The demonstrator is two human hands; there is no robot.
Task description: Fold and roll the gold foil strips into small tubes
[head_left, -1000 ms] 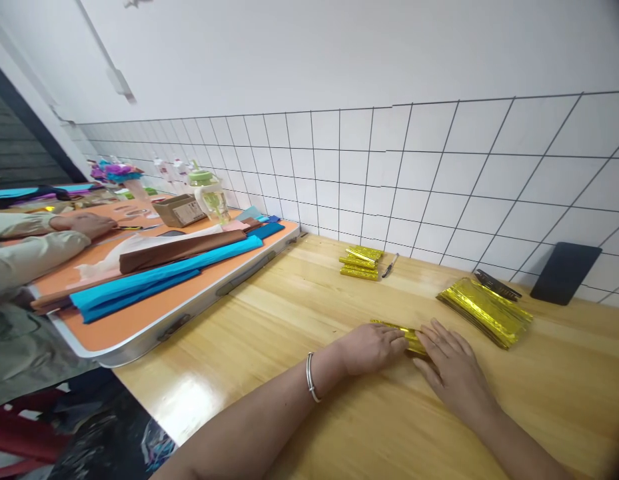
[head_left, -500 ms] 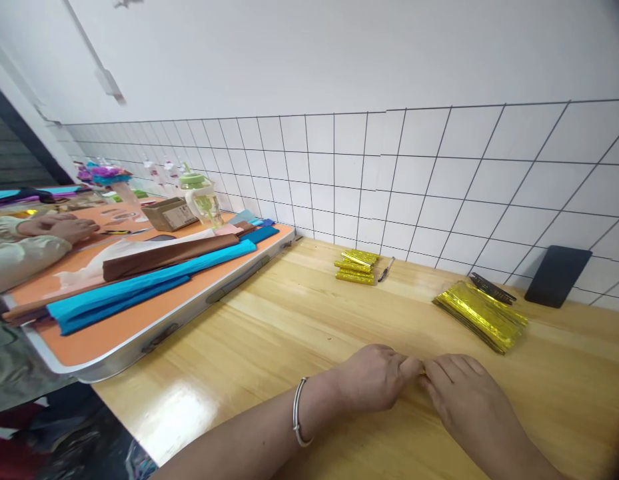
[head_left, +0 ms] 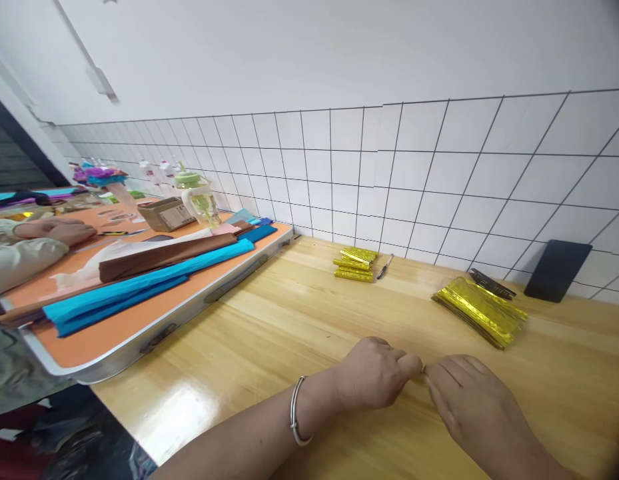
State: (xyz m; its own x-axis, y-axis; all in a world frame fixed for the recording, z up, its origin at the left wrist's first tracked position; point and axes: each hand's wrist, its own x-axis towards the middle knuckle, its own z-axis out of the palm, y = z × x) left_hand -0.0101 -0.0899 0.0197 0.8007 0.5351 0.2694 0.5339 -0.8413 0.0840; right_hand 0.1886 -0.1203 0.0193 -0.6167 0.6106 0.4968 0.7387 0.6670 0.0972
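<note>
My left hand (head_left: 376, 373), with a silver bangle (head_left: 295, 410) on its wrist, is closed just above the wooden table. Close against it, fingertips nearly meeting, my right hand (head_left: 472, 393) is closed too. A tiny bit of something thin shows between the fingertips, too small and hidden to name. Beyond my right hand lies a stack of shiny gold foil strips (head_left: 482, 312). Farther back, a few gold foil rolls (head_left: 356, 265) rest beside a pen (head_left: 385, 267).
Behind the foil stack lies a black object (head_left: 492, 285), and a dark phone-like slab (head_left: 558, 270) leans on the tiled wall. On the left, an orange-topped folding table (head_left: 109, 347) bears blue crepe paper (head_left: 149, 287), brown paper (head_left: 164, 257), a cardboard box (head_left: 168, 215) and a co-worker's hands (head_left: 64, 231).
My hands have stayed together, with only a slight shift of the fingers; a small gap shows between the fingertips. The whole view has moved slightly.
</note>
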